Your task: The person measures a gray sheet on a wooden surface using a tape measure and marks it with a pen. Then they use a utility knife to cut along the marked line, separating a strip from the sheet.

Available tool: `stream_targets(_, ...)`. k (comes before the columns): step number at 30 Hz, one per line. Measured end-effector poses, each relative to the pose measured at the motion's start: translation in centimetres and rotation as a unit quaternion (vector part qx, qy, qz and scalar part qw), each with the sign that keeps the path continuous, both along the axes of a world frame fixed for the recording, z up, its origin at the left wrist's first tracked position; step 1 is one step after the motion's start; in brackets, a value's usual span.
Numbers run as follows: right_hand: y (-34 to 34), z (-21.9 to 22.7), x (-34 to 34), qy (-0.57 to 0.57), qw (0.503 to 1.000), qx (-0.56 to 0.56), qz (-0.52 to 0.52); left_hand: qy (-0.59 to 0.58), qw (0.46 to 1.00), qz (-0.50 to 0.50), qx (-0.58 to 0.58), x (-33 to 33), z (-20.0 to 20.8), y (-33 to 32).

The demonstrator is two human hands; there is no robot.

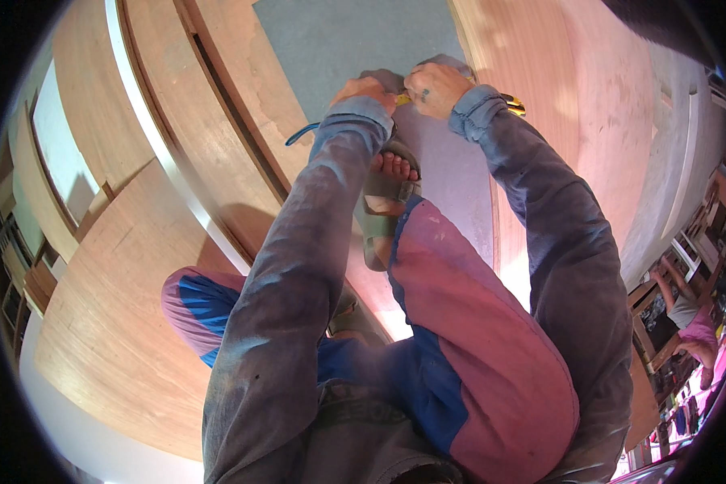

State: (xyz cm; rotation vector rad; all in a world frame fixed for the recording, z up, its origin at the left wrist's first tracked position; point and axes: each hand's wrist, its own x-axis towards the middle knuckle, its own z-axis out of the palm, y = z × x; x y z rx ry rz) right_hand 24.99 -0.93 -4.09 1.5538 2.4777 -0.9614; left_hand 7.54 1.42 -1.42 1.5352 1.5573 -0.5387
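Both hands are close together over a grey sheet [343, 48] in the upper middle. My left hand [365, 91] is closed, its fingers curled and mostly hidden. My right hand [437, 89] is closed in a fist just to its right. A small yellow piece [402, 100] shows between the two hands; its kind is unclear. Beyond my right cuff a yellow and black object [514, 104] sticks out, partly hidden by the sleeve. A blue loop [301, 134] pokes out left of my left wrist. My sandalled foot [393, 168] stands just below the hands.
Wooden panels [524, 73] lie on the right, and more curved-looking boards [121, 298] on the left. A long white strip [149, 121] runs between the left boards. At the far right another person [694, 323] is near stacked materials.
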Motion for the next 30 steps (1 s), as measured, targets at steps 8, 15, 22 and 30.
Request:
stream_targets(8, 0.0, 0.5, -0.4, -0.016, 1.0, 0.015, 0.008, -0.009, 1.0, 0.005, 0.022, -0.1, 0.0, -0.1)
stream_targets(15, 2.1, 3.2, -0.6, -0.134, 0.987, 0.087, -0.028, -0.006, 1.0, -0.013, 0.019, 0.2, -0.5, 0.1)
stream_targets(22, 4.7, 3.6, 7.6, -0.018, 0.915, 0.358, -0.186, 0.025, 1.0, -0.005, 0.013, 0.3, -0.5, -0.1)
stream_targets(30, -6.5, 0.4, 3.5, 0.076, 0.909, 0.172, -0.373, 0.0, 0.999, -0.02, 0.03, 0.3, -0.1, -0.1)
